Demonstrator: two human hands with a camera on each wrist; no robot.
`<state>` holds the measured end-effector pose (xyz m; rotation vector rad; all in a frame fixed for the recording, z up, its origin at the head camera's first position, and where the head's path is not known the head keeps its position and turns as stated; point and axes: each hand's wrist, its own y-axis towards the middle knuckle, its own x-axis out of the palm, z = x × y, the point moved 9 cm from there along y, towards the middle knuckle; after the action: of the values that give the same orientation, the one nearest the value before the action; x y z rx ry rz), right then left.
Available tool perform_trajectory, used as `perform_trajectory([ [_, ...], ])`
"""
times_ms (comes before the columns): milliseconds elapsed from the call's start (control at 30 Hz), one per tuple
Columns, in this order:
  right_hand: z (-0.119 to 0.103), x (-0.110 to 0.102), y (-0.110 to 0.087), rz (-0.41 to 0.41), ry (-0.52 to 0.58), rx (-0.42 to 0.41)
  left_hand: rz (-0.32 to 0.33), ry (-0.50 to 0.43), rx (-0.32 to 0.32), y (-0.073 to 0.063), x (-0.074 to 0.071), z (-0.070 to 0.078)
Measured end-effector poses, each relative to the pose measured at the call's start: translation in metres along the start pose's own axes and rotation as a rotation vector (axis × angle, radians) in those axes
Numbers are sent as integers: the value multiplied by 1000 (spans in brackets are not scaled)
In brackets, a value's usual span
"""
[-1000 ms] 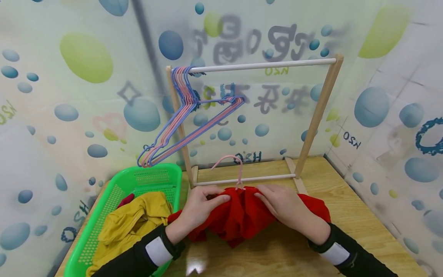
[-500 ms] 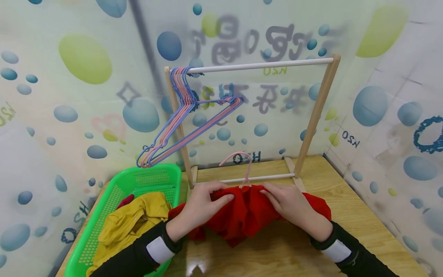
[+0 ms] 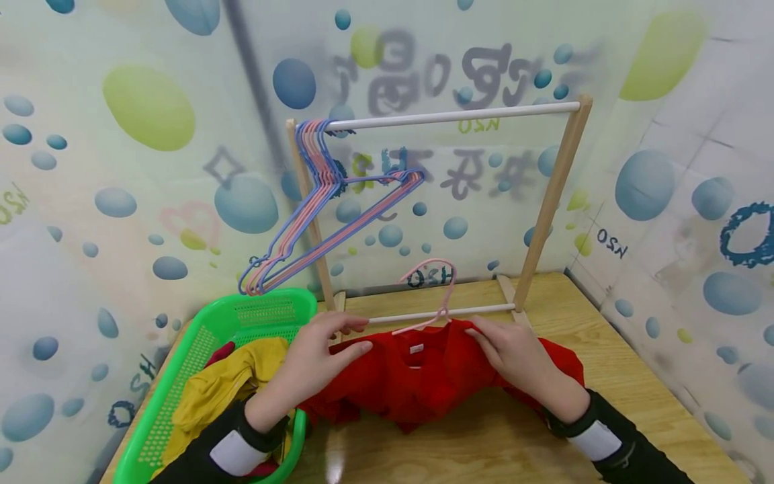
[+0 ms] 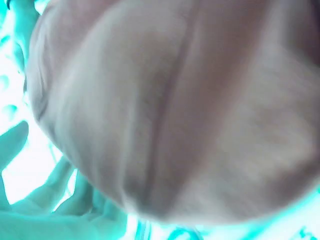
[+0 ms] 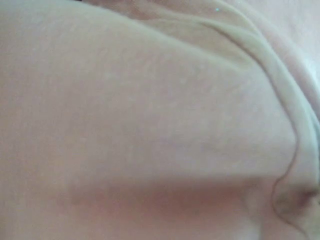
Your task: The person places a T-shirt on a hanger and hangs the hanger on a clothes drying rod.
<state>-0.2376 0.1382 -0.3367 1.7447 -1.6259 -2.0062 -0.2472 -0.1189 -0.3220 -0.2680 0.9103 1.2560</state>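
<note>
A red garment (image 3: 417, 383) with a small white label at its neck hangs spread over a pink hanger (image 3: 450, 289), close above the table. The hanger's hook rises from the neck opening, and part of its left arm shows bare. My right hand (image 3: 523, 353) pinches the garment's right shoulder at the hanger. At the left shoulder, my left hand (image 3: 317, 356) has its thumb in front and its fingers behind, spread apart. The left wrist view shows those fingers (image 4: 65, 215) beside a large blurred surface. Only a close, folded pale surface fills the right wrist view.
A green basket (image 3: 202, 336) at the left holds yellow clothing (image 3: 230, 383) and something dark red. Behind the hands stands a wooden rack (image 3: 553, 202) with a white top rail (image 3: 459, 117). Several pink and blue hangers (image 3: 323, 181) hang at its left end.
My left hand has moved left and spread its thumb and fingers apart. The hanger's hook has shifted right, and the garment's neck has opened, showing the label. The right hand still pinches its shoulder.
</note>
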Motion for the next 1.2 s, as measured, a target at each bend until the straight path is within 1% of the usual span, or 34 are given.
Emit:
perform_trajectory([
  [100, 2, 0, -1, -1, -5, 13, -49, 35, -58, -7, -3, -15],
  [267, 5, -2, -3, 4, -23, 19, -126, 90, -198, -21, -4, -40],
  [333, 7, -3, -4, 4, -29, 24, -144, 124, -230, -26, -6, -47],
  [367, 8, -4, -5, 4, -32, 25, -149, 141, -234, -27, -7, -49],
  [433, 10, -6, -5, 5, -39, 34, -152, 159, -227, -29, -9, -52],
  [500, 12, -8, -6, 15, -45, 37, -139, 164, -216, -29, -11, -54],
  [667, 16, -17, -8, 58, -83, 45, -42, 150, -183, -27, -23, -48],
  [767, 19, -22, -10, 80, -91, 66, 6, 136, -178, -27, -25, -45],
  [933, 22, -29, -9, 123, -83, 77, 28, 116, -198, -26, -20, -44],
  [1033, 23, -29, -9, 136, -70, 78, 18, 153, -201, -25, -17, -42],
  [1100, 23, -29, -8, 147, -69, 72, 20, 190, -172, -23, -17, -38],
  [1133, 22, -29, -8, 151, -75, 67, 30, 215, -146, -22, -18, -35],
  [1167, 21, -28, -7, 154, -82, 62, 45, 237, -106, -21, -19, -31],
  [1200, 20, -27, -7, 154, -85, 57, 65, 253, -53, -19, -20, -25],
])
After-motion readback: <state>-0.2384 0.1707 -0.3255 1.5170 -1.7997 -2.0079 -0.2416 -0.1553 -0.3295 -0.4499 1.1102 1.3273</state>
